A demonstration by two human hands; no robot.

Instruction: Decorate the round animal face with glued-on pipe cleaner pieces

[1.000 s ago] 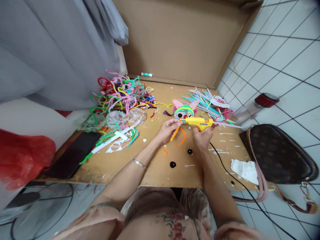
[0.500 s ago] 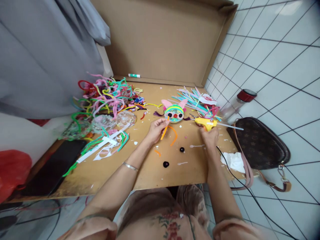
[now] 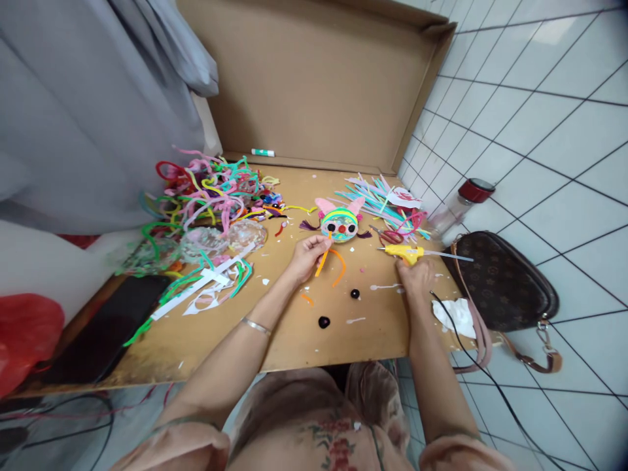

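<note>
My left hand (image 3: 311, 254) is closed, its fingertips pinching an orange pipe cleaner (image 3: 322, 261) that hangs in bent lengths. Just beyond those fingertips lies a round craft face (image 3: 338, 226) with pink ears, black eyes, a red nose and purple tassels. My right hand (image 3: 416, 275) is wrapped round a yellow hot glue gun (image 3: 403, 253). Its nozzle points left, and a clear glue stick (image 3: 449, 256) juts from its back. Scissors (image 3: 390, 236) with red handles lie behind the gun. Two black beads (image 3: 355, 294) (image 3: 324, 322) rest on the table in front.
A tangle of coloured pipe cleaners (image 3: 210, 190) fills the left side. Pastel strips (image 3: 377, 199) lie at the back right. A black phone-like slab (image 3: 105, 330) sits front left. At right are a red-capped bottle (image 3: 458, 206), a brown bag (image 3: 510, 281), a tissue (image 3: 454, 317) and a black cord (image 3: 485, 373).
My right hand has drawn the glue gun slightly toward me, away from the craft face, so the scissors show more. My left hand keeps its pinch almost in place.
</note>
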